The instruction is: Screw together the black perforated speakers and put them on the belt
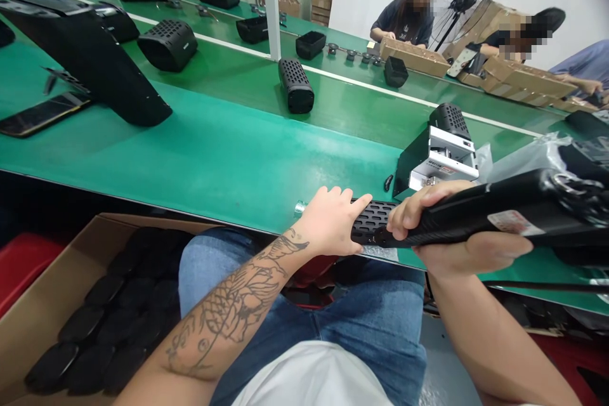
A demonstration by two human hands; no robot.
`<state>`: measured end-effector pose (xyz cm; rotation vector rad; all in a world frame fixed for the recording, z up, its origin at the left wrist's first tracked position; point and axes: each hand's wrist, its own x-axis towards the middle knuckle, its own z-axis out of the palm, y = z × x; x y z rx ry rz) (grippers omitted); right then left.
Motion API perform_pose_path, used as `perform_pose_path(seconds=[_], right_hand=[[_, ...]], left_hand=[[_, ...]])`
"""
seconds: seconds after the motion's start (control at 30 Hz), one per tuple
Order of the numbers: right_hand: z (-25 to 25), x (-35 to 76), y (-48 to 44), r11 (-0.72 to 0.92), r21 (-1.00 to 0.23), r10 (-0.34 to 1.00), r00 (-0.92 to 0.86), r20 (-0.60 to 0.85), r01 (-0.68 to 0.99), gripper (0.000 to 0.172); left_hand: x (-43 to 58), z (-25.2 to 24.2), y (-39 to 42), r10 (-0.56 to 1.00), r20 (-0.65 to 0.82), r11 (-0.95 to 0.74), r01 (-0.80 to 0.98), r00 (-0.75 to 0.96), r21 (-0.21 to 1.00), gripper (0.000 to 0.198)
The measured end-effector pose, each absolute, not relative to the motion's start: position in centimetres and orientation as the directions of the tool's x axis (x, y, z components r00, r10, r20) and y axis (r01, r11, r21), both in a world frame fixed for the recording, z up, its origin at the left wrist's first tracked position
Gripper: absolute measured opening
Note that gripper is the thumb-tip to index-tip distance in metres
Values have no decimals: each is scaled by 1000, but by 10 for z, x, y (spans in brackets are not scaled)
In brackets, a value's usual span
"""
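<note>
My left hand [328, 221] wraps over a black perforated speaker grille tube [373, 223], with its fingertips along the top. A small silver metal end [299, 207] sticks out past that hand, on the tube's far side. My right hand [457, 228] grips a long black tool body [518, 209] with a white label, and its front end meets the tube's right end. The part inside the tube is hidden. Both hands are held just above the near edge of the green workbench [190, 152].
A cardboard box [61, 304] of black oval parts sits at my lower left, beside a red bin. Black speaker housings, a phone [42, 114] and a white-and-black unit [442, 152] stand on the bench. Co-workers [404, 19] sit across it, near cardboard boxes and a fan [464, 0].
</note>
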<state>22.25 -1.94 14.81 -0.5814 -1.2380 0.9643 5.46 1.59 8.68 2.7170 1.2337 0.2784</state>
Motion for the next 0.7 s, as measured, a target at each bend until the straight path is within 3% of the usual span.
perform_pose_path(seconds=[0.43, 0.57, 0.7], right_hand=[[141, 231, -13, 463, -829, 831, -172, 529, -314, 58], [135, 228, -15, 441, -841, 841, -183, 509, -314, 52], [148, 226, -21, 440, -857, 863, -140, 486, -268, 57]], left_hand=[[55, 87, 16, 760, 102, -647, 734, 642, 206, 101], [56, 86, 16, 762, 103, -645, 738, 639, 200, 101], [55, 88, 16, 759, 95, -648, 736, 644, 196, 102]])
